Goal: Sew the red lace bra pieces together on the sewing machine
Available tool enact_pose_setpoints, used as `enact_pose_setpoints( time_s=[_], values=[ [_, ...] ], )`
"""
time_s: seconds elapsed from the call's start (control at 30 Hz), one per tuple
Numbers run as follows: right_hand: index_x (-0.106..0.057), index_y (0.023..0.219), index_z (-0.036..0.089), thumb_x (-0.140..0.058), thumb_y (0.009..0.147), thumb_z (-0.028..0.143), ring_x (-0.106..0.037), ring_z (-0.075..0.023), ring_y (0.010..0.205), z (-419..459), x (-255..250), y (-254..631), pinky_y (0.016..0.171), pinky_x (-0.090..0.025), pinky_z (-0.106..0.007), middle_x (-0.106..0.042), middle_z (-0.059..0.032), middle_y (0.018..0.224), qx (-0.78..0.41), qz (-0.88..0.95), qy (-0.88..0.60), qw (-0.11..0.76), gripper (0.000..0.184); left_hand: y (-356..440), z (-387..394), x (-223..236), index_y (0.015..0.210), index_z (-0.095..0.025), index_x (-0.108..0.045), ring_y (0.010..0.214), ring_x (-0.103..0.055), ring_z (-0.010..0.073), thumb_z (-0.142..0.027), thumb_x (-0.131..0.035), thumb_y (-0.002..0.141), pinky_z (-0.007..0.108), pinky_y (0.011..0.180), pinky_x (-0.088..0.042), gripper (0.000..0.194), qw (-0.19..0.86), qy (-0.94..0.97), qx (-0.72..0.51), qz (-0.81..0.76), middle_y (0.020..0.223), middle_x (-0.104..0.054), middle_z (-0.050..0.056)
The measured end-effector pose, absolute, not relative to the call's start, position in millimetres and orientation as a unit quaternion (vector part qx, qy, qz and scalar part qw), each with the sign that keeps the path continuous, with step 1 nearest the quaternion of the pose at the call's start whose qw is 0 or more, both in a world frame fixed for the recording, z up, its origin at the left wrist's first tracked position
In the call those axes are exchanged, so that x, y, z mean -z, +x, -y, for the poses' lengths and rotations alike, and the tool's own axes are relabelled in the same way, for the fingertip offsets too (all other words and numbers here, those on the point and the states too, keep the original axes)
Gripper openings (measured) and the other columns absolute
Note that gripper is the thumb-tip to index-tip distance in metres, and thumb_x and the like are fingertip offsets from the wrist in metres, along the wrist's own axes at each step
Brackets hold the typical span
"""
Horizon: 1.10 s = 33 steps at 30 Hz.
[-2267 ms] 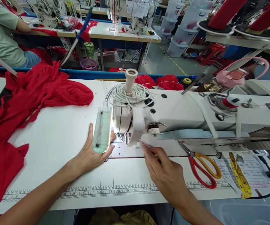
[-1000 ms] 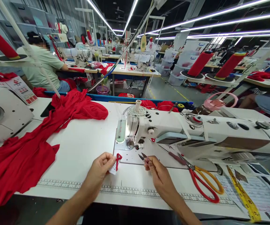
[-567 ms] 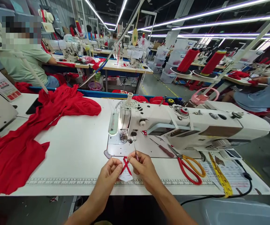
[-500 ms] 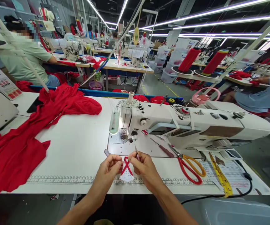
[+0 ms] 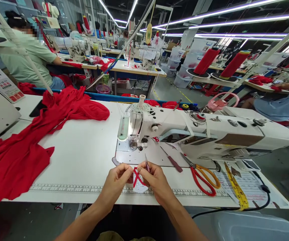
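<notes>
My left hand [image 5: 115, 182] and my right hand [image 5: 155, 180] meet over the near edge of the white table [image 5: 84, 157]. Between them they pinch a small white label with a red ribbon loop [image 5: 138, 180]. The right hand also grips small thread snips [image 5: 146, 164], blades pointing up. A white sewing machine [image 5: 197, 132] stands just beyond the hands, its needle area at the left end.
Red-and-orange scissors [image 5: 206, 179], a screwdriver [image 5: 171, 160] and a yellow tape measure [image 5: 237, 189] lie to the right. A heap of red fabric [image 5: 33, 134] covers the left of the table. People sit at other machines behind and to the right.
My hands left the needle area and came together near the table edge. The left hand brought the label, the right joined it with the snips. The view lifted to show the hall.
</notes>
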State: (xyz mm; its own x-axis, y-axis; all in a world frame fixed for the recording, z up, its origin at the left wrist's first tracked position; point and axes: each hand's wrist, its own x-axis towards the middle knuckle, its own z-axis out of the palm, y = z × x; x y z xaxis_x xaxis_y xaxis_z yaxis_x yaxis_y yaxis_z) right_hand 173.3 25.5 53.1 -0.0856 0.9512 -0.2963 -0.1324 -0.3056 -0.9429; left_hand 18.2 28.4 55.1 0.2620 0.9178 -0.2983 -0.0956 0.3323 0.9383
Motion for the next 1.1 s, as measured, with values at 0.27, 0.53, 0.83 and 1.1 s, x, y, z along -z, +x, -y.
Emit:
enact_pose_setpoints(
  time_s=[0.27, 0.53, 0.83, 1.1],
  values=[
    [-0.058, 0.072, 0.019, -0.074, 0.074, 0.052, -0.021, -0.0059, 0.049, -27, -48, 177, 0.047, -0.017, -0.023, -0.030, 0.0106, 0.054, -0.630, 0.393, -0.512, 0.432, 0.036, 19, -33, -52, 0.073, -0.018, -0.058, 0.062, -0.049, 0.0121, -0.054, -0.070, 0.078, 0.024, 0.061, -0.045, 0.038, 0.658, 0.443, -0.376, -0.479, 0.066, -0.055, -0.002],
    [-0.059, 0.072, 0.018, -0.075, 0.075, 0.048, -0.024, -0.0077, 0.055, -21, -49, 179, 0.050, -0.018, -0.025, -0.030, 0.0087, 0.058, -0.596, 0.469, -0.534, 0.374, 0.034, 18, -35, -53, 0.071, -0.017, -0.057, 0.059, -0.045, 0.0100, -0.053, -0.071, 0.076, 0.022, 0.057, -0.039, 0.039, 0.668, 0.399, -0.391, -0.493, 0.064, -0.053, -0.003],
    [-0.050, 0.064, 0.020, -0.070, 0.075, 0.037, -0.023, -0.0069, 0.053, -24, -44, 176, 0.049, -0.017, -0.024, -0.032, 0.0084, 0.058, -0.618, 0.454, -0.534, 0.356, 0.029, 11, -33, -59, 0.077, -0.017, -0.061, 0.066, -0.050, 0.0120, -0.045, -0.074, 0.074, 0.024, 0.064, -0.046, 0.031, 0.685, 0.427, -0.359, -0.468, 0.072, -0.058, -0.001],
    [-0.058, 0.076, 0.019, -0.069, 0.080, 0.046, -0.025, -0.0072, 0.052, -27, -46, 176, 0.048, -0.019, -0.023, -0.034, 0.0090, 0.057, -0.606, 0.477, -0.524, 0.361, 0.030, 8, -34, -51, 0.072, -0.017, -0.053, 0.062, -0.041, 0.0108, -0.052, -0.067, 0.080, 0.024, 0.059, -0.035, 0.038, 0.671, 0.471, -0.329, -0.469, 0.064, -0.047, -0.004]
  ],
)
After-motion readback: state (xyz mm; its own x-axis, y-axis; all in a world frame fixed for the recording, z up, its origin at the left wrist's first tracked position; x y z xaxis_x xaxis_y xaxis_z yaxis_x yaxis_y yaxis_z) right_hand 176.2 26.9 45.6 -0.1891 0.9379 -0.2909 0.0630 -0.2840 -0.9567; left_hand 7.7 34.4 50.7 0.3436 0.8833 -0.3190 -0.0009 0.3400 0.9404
